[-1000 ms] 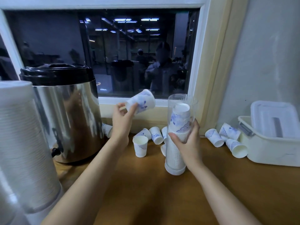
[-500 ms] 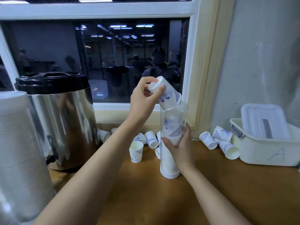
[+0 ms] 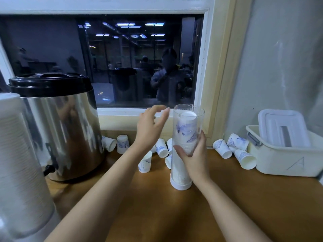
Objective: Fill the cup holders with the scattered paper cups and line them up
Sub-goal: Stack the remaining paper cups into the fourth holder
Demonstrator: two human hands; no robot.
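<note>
Head view. The cup holder point(image 3: 179, 173) stands upright at frame centre, and its stack of cups point(image 3: 187, 117) reaches near the mouth. The right hand point(image 3: 194, 155) is wrapped round the tube at mid-height. The left hand point(image 3: 150, 127), fingers spread, holds nothing and is just left of the mouth. The nearest loose cup point(image 3: 145, 164) stands mouth up directly below the left hand. It is judged that hand's pick, the right being occupied.

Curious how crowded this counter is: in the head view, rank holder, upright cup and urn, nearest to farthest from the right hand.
1. Holder: gripped by the right hand.
2. Upright cup: just left of it.
3. Urn: far left.
</note>
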